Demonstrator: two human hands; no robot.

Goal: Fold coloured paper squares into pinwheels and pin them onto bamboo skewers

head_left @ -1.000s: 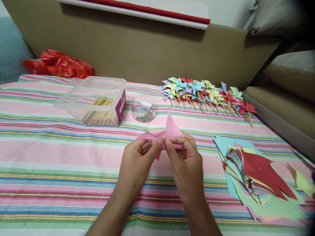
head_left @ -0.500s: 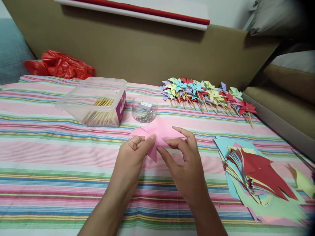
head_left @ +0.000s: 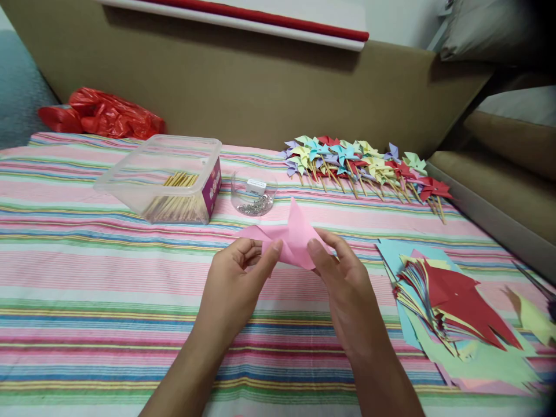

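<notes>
Just nearer the person than the round clear dish [head_left: 235, 194], a pink paper shape [head_left: 295, 237] is held in both hands, raised above the striped cloth [head_left: 108, 289]. One folded point of the paper stands upward; another reaches out to the person's left. From where I stand, the left hand [head_left: 230, 278] is drawn into a pinch, its thumb flat on the face of the paper and its fingers curled behind. The right hand [head_left: 347, 278] is likewise pinched on the opposite side, thumb in front, fingers mostly hidden behind the sheet.

Inside the dish I note small silvery metal bits [head_left: 258, 205] and a little white box [head_left: 256, 186]. Just left of the dish sits a translucent plastic box [head_left: 204, 159] containing wooden sticks [head_left: 180, 200]. Right of the dish and slightly beyond it lies a row of multicoloured pinwheels [head_left: 369, 162] on sticks. Well to the right of the dish, and nearer the person, rests a stack of cut paper [head_left: 460, 301], red sheet uppermost. Far left of and beyond the dish lies a crumpled red plastic bag [head_left: 117, 113].
</notes>
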